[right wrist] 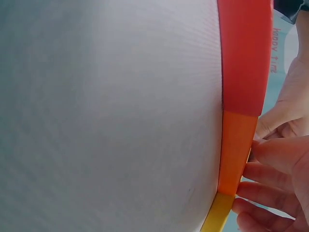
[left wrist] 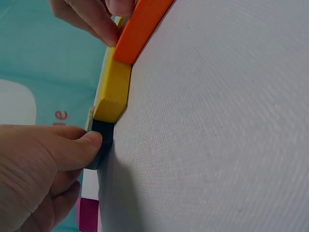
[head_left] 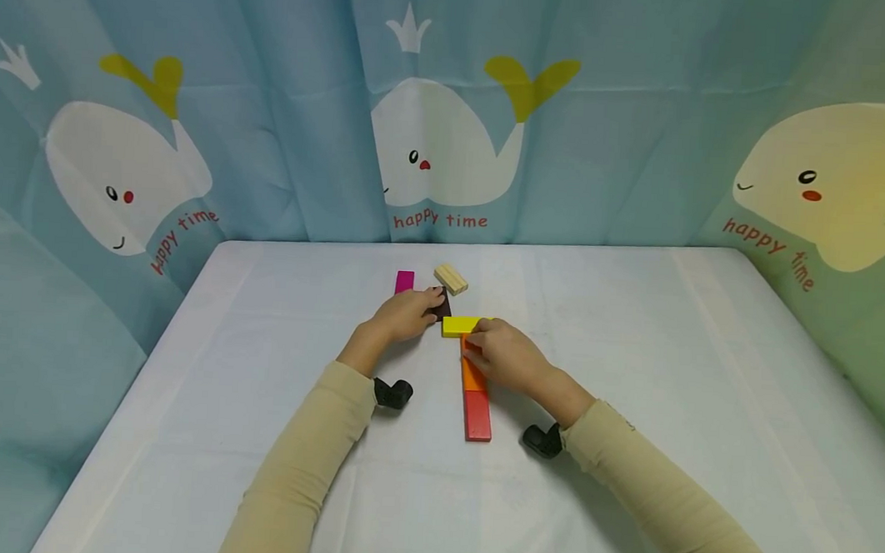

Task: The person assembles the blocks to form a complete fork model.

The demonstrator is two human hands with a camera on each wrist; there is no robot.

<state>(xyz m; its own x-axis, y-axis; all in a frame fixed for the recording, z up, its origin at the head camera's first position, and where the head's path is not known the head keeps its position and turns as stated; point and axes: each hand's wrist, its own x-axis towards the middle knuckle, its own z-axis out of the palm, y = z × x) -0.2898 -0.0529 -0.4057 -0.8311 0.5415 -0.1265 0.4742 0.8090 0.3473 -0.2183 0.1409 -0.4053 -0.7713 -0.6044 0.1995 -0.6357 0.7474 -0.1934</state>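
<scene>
My left hand (head_left: 405, 315) pinches a dark brown block (head_left: 444, 305), thumb on its near face in the left wrist view. That dark block meets the end of a yellow block (head_left: 456, 327). My right hand (head_left: 512, 357) rests its fairly straight fingers along the yellow block and an orange block (head_left: 472, 373). A red block (head_left: 478, 416) lies end to end with the orange one, forming a line toward me. The yellow block lies crosswise at the far end of this line. Part of the orange block is hidden under the right fingers in the head view.
A magenta block (head_left: 405, 280) lies just beyond my left hand. Light wooden blocks (head_left: 451, 279) sit side by side behind the dark one. A white cloth (head_left: 635, 337) covers the table, and a blue whale-print curtain (head_left: 292, 135) hangs behind it.
</scene>
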